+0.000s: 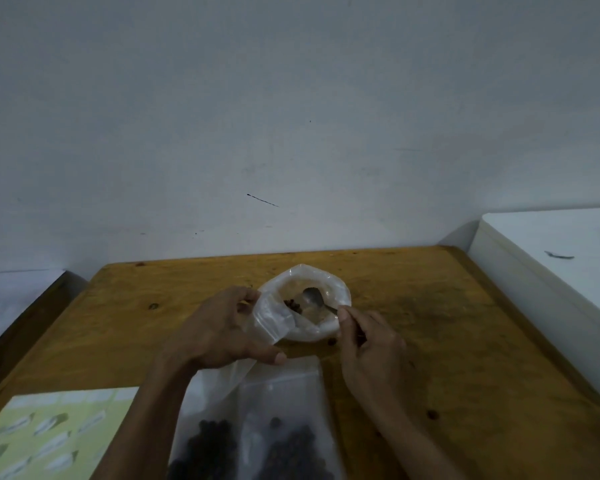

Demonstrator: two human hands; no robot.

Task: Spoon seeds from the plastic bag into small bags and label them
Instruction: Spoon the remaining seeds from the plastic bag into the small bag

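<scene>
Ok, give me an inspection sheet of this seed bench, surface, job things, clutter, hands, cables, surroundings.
Surface: wooden table, knotted, dark stain at right.
Job's things: rolled-down plastic bag with few seeds; spoon bowl inside it; small bag open beside it; filled seed bags near edge; label sheet at left.
Clutter: stray seeds on the table.
Hands: left hand holds the small bag; right hand pinches the spoon handle.
Cables: nothing seen.
Surroundings: pale wall; white unit at right.

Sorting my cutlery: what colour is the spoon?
Silvery metal; the spoon shows in the head view, over the plastic bag.
</scene>
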